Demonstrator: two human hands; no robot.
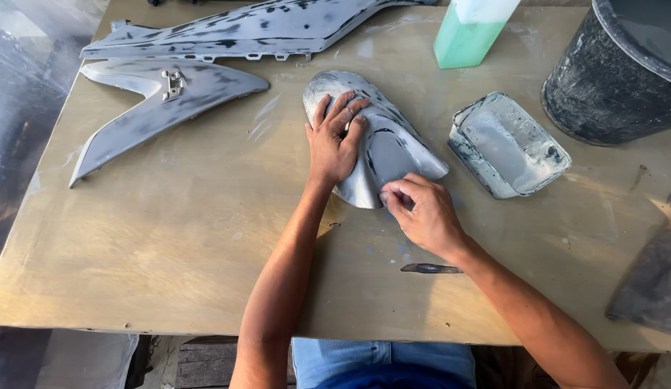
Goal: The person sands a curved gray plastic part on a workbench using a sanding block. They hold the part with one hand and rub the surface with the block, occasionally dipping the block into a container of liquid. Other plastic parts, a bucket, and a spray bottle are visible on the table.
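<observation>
a curved grey panel (382, 144) lay near the middle of the desk (170, 238), rounded end away from the person and open end toward them. the left hand (335, 140) rested flat on top of it with the fingers spread, pressing it down on its left half. the right hand (422, 212) was at the panel's near edge, fingers bunched and pinched together against that rim; whether a small scrap was held between them could not be told.

just right of the panel, apart from both hands, sat a shallow clear tray (508, 144) with cloudy grey water in it and dark smears on its walls. beyond it, at the right corner, stood a black bucket (616, 79), its rim dusted grey; its contents were not clear. a see-through bottle (469, 32) with green liquid stood at the far edge, between panel and bucket.

the panel looked dull and matte grey, with darker patches and black lines showing along the creases, and a paler, whitish bloom near the rounded end. its near part dipped into a smooth hollow.

to the left lay two long pointed grey panels (170, 94), similarly dull and blotched with dark spots, well apart from the hands. a small dark sliver (430, 269) lay on the desk just beside the right wrist.
</observation>
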